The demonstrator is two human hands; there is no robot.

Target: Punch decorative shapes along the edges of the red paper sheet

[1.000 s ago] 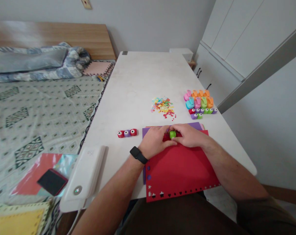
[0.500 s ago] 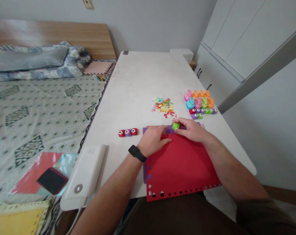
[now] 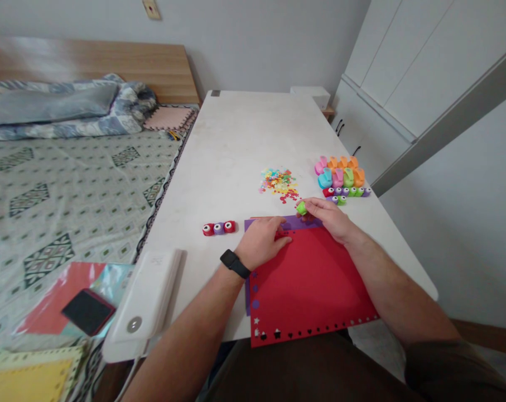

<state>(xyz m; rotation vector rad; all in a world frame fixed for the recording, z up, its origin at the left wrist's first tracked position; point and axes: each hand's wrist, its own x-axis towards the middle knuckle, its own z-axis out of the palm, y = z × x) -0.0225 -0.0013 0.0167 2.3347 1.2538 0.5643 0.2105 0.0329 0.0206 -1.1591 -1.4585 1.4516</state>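
Observation:
My right hand (image 3: 326, 215) grips a small green craft punch (image 3: 302, 208) between thumb and fingers, held just past the far edge of the red sheet and over the purple one. On the upper left part of the red paper sheet (image 3: 315, 279) rests my left hand (image 3: 263, 240), thumb apart from the fingers. Small shaped holes run along the near and left edges of the red sheet. Beneath it, a purple paper sheet (image 3: 290, 222) sticks out at the far and left sides. A pile of coloured paper confetti (image 3: 278, 181) lies beyond my hands.
Left of the paper stand three small punches (image 3: 218, 228) in a row. Larger coloured punches (image 3: 337, 177) and more small punches (image 3: 353, 191) are grouped at the right. A white power bank (image 3: 146, 296) with a cable lies near the table's left edge. A phone (image 3: 88, 311) is on the bed.
My right hand has lifted the green punch off the far edge of the red sheet and tilted it, moving slightly toward the confetti. My left hand has stayed in place.

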